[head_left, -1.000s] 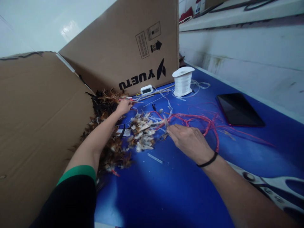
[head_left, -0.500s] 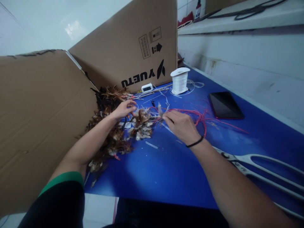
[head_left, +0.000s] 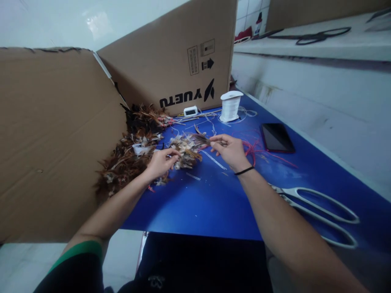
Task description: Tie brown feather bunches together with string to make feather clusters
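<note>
My right hand (head_left: 229,151) pinches a small tuft of grey-brown feathers (head_left: 200,140) by its end, and the tuft points left. Just left of it is a bunch of brown and cream feathers (head_left: 187,149) above the blue table. The fingers of my left hand (head_left: 164,162) close together at the near left edge of that bunch. Its fingertips are partly lost among the feathers. A bundle of pink string (head_left: 249,152) lies behind my right hand, partly covered by it.
Feather bundles (head_left: 122,165) pile against the cardboard box (head_left: 137,73) on the left. A white ribbon spool (head_left: 230,108), a small digital timer (head_left: 190,111) and a phone (head_left: 277,137) are farther back. Large scissors (head_left: 317,203) lie by my right forearm. Cut strips dot the blue table (head_left: 195,219).
My left hand has come down and right from above the pile, its spread fingers now closed at the feather bunch. My right hand still pinches the tuft. The view has shifted slightly.
</note>
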`<state>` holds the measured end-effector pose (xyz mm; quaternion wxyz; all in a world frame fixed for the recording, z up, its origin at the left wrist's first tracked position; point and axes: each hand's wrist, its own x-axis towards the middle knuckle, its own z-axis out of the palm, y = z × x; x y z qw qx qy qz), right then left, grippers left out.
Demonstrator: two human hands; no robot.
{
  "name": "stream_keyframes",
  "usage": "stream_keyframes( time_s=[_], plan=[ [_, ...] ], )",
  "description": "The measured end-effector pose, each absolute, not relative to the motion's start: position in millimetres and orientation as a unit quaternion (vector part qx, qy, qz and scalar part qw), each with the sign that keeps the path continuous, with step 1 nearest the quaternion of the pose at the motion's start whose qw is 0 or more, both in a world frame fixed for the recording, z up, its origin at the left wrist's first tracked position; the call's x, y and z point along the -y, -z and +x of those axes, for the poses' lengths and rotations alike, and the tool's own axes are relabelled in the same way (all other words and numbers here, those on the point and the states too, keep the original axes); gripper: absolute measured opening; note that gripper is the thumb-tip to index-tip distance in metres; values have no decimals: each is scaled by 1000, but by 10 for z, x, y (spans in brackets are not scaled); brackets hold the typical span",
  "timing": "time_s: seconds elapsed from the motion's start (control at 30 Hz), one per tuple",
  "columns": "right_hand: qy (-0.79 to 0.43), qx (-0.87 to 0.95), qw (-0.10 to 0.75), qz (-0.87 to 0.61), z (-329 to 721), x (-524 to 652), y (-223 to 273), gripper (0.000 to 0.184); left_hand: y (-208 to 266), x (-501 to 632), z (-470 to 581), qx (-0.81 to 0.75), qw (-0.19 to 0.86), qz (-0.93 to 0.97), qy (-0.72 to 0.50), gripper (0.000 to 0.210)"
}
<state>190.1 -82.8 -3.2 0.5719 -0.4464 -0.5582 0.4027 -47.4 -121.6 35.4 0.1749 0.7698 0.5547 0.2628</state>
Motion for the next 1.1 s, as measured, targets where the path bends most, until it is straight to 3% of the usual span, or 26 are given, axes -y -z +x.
stream_keyframes(
  time_s=[0.13,0.3,0.4,0.5,0.6,0.73,0.87,1.0,1.1],
  plan=[
    [-440,521,572,-456,1898,815,50,23,-247,855,-326,-505,4,849,-155,28],
    [-521,469,570,-428,1920,771,106,33,-170,501,-250,-511,-37,859,10,29],
    [-568,437,563,-412,1908,766,118,34,-139,450,-276,-502,-41,864,8,26],
    [-605,413,554,-396,1875,788,99,31,-142,409,-341,-502,-29,861,-81,20],
    [-630,397,551,-377,1847,814,72,28,-192,372,-393,-531,33,818,-221,15],
    [-650,405,533,-360,1833,844,54,20,-290,426,-354,-567,262,682,-381,14],
    [-663,420,511,-351,1794,886,44,15,-329,583,-181,-516,445,576,-452,17],
    [-649,443,510,-350,1701,934,44,16,-272,745,18,-466,516,553,-459,24],
    [-600,483,521,-369,1630,973,49,16,-194,840,111,-436,512,584,-455,31]
  ],
)
